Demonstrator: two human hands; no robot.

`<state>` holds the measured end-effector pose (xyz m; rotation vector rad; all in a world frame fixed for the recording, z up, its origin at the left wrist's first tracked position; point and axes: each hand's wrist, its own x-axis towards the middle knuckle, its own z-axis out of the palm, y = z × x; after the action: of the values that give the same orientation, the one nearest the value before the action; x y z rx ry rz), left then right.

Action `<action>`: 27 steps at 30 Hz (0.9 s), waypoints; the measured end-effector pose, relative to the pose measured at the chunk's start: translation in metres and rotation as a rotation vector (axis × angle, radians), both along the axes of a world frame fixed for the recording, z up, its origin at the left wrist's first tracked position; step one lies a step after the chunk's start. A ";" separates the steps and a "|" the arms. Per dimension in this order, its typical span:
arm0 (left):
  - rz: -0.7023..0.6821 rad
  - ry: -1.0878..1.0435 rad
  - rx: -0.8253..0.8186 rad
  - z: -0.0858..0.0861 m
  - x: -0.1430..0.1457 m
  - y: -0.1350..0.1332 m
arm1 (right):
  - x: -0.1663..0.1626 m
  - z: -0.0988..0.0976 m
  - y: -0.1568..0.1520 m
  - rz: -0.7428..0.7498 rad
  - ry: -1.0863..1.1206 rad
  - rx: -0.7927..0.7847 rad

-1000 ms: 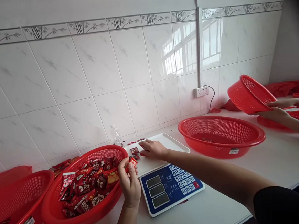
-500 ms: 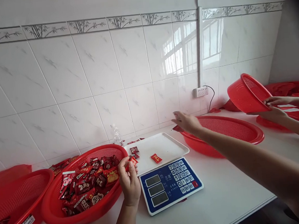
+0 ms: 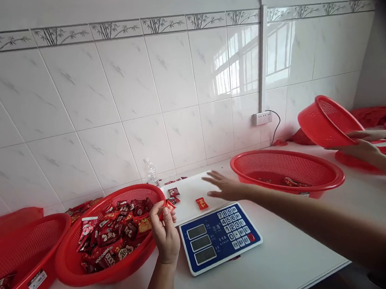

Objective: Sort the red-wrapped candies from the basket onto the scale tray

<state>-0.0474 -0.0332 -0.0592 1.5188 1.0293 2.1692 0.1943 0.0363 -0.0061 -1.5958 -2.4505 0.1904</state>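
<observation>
My left hand [image 3: 165, 234] pinches a small red candy packet [image 3: 170, 205] at the near rim of a red basket [image 3: 99, 276] heaped with dark red candy packets [image 3: 115, 233]. My right hand [image 3: 223, 186] hovers with fingers spread over the white tray [image 3: 188, 190] of a blue-faced scale [image 3: 219, 238]. A red packet [image 3: 201, 202] and two darker ones [image 3: 173, 192] lie on that tray. To the right stands a wide red basket [image 3: 319, 183] with a few packets [image 3: 289, 181] in it.
Another person's hands [image 3: 363, 146] hold a tilted red basket [image 3: 326, 123] at far right, above red lids. A third red basket [image 3: 19, 247] sits far left. A clear bottle [image 3: 151, 174] stands by the tiled wall. A wall socket [image 3: 261, 117] has a cable plugged in.
My right hand left the scale tray, reached to the wide right basket, and has come back over the tray, open. Packets now lie in that basket. My left hand stayed put.
</observation>
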 end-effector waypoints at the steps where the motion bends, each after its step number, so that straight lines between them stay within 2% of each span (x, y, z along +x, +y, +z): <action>1: 0.001 -0.004 -0.001 0.000 0.000 0.000 | -0.018 -0.003 -0.001 0.071 -0.002 -0.038; 5: -0.005 0.000 -0.007 0.000 -0.001 0.001 | -0.072 -0.010 0.002 0.216 -0.008 -0.120; 12: -0.023 0.010 -0.018 0.001 0.000 0.001 | -0.123 -0.018 0.028 0.245 -0.021 -0.088; 21: -0.043 0.056 -0.023 -0.003 0.001 0.000 | -0.134 -0.019 0.028 0.249 -0.022 0.126; 27: -0.034 0.062 -0.038 -0.003 0.003 0.001 | -0.129 -0.017 0.027 0.187 -0.043 0.183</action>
<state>-0.0447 -0.0318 -0.0623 1.5841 1.0503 2.0805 0.0653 0.0632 -0.0233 -1.3101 -2.5659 -0.0396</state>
